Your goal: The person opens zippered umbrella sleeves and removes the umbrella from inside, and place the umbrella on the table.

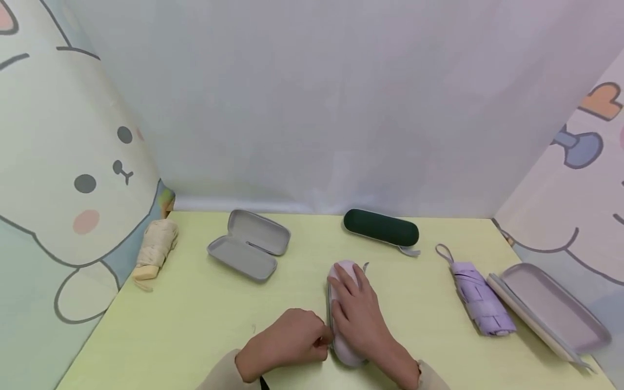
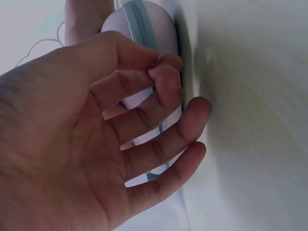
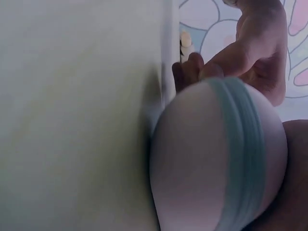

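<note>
A pale pink zippered case (image 1: 347,355) with a grey-teal zipper band (image 3: 243,149) lies lengthwise near the table's front middle. Across its top rests my right hand (image 1: 363,317), fingers spread and fairly straight, pressing on the lid. At the case's near left side, my left hand (image 1: 294,338) pinches at the zipper between thumb and forefinger. The left wrist view shows that hand's (image 2: 110,130) other fingers loosely bent beside the case (image 2: 161,21). The small zipper pull itself is hidden by the fingertips.
An open grey glasses case (image 1: 244,259) lies back left, with a beige folded umbrella (image 1: 156,244) farther left. A dark green case (image 1: 380,227) lies at the back. To the right are a purple folded umbrella (image 1: 480,300) and an open lilac-lined case (image 1: 556,309).
</note>
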`<state>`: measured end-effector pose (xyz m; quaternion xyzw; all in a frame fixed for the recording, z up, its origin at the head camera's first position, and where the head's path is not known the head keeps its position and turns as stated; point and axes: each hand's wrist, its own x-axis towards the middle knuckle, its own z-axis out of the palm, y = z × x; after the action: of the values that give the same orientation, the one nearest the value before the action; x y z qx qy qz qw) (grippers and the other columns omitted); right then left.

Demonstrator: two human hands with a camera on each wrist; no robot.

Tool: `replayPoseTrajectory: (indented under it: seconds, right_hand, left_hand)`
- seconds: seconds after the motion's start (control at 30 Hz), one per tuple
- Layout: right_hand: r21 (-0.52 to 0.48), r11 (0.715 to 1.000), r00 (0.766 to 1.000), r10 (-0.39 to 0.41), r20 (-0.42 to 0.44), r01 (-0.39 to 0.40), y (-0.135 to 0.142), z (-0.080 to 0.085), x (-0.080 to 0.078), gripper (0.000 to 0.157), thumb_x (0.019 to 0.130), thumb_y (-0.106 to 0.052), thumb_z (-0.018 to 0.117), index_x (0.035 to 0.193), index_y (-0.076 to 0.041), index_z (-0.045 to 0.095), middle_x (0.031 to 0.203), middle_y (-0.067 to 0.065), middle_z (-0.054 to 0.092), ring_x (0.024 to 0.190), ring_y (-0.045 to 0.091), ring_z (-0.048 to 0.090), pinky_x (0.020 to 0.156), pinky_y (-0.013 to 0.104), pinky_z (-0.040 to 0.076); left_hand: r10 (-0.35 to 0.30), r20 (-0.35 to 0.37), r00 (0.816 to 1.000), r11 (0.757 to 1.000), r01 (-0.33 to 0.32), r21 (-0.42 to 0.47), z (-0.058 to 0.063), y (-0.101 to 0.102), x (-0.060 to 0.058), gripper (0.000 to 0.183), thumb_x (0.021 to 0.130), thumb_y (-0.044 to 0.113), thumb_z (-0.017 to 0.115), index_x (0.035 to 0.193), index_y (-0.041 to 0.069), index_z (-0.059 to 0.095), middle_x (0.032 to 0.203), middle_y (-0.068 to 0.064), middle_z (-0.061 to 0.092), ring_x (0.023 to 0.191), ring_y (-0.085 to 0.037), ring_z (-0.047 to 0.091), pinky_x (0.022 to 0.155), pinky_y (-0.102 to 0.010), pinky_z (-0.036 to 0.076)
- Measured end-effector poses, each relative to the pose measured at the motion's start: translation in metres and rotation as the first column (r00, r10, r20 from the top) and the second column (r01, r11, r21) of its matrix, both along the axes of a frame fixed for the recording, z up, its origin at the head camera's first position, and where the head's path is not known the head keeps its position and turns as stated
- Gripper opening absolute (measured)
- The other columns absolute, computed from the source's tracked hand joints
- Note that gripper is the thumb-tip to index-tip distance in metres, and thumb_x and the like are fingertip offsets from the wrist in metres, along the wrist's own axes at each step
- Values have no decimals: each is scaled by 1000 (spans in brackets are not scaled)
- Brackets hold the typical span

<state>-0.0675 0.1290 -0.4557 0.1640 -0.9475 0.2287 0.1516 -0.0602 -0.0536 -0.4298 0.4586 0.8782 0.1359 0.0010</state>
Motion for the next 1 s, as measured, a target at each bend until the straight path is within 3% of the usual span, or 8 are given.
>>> replayPoseTrajectory:
  seconds: [0.13, 0.27, 0.47, 0.6, 0.73, 0.87, 1.0]
  right_hand:
    - [35, 999, 999, -15, 36, 14, 6, 2, -1, 37, 95, -28, 59, 131, -23, 61, 156, 1, 41, 148, 41, 25, 108, 67, 31]
    - [84, 996, 999, -33, 18, 32, 10, 5, -5, 30, 96, -33, 58, 124, -26, 65, 154, 1, 45, 149, 37, 27, 111, 68, 26]
    - [158, 987, 1000, -9, -1, 9, 12, 11, -3, 20, 98, -32, 55, 109, -26, 70, 133, -1, 63, 142, 35, 39, 111, 69, 22]
    - [239, 966, 995, 99, 14, -100, 11, 15, 0, 22, 100, -33, 52, 110, -24, 70, 118, -4, 67, 131, 28, 51, 111, 67, 24]
    - [287, 916, 959, 255, 123, -280, 14, 16, 2, 38, 104, -47, 40, 125, -26, 63, 123, -8, 63, 126, 20, 50, 113, 60, 25]
    - [294, 872, 919, 353, 177, -391, 20, 19, 2, 59, 96, -68, 37, 137, -28, 54, 130, -11, 58, 127, 15, 47, 113, 55, 27]
    - [313, 848, 904, 396, 161, -428, 25, 20, 0, 74, 85, -78, 43, 140, -29, 50, 132, -11, 57, 126, 13, 47, 111, 52, 30]
  left_hand:
    - [22, 19, 1000, 1000, -22, -16, 3, -4, -3, 31, 74, 14, 67, 55, 24, 45, 52, 17, 26, 49, 4, 20, 46, -13, 16]
    - [83, 30, 996, 995, -81, -50, 7, -10, -10, 31, 74, 14, 66, 55, 23, 43, 52, 16, 26, 49, 2, 22, 46, -16, 16]
    - [172, 14, 985, 981, -170, -93, 5, -19, -22, 30, 76, 19, 67, 55, 25, 46, 51, 17, 32, 48, 2, 28, 44, -18, 22]
    - [217, -5, 976, 973, -216, -74, 3, -25, -29, 31, 76, 18, 66, 53, 23, 45, 50, 15, 29, 47, 0, 28, 44, -20, 21]
    - [228, 22, 973, 972, -227, -66, 2, -30, -34, 29, 77, 17, 65, 55, 24, 48, 50, 16, 34, 48, 0, 32, 45, -20, 24]
    - [225, 38, 974, 973, -222, -66, 1, -33, -37, 25, 77, 18, 66, 58, 26, 53, 53, 17, 41, 50, 0, 37, 47, -20, 28]
    - [226, 63, 972, 973, -222, -61, -2, -34, -38, 24, 77, 18, 66, 59, 26, 54, 53, 17, 42, 50, 0, 37, 46, -20, 29]
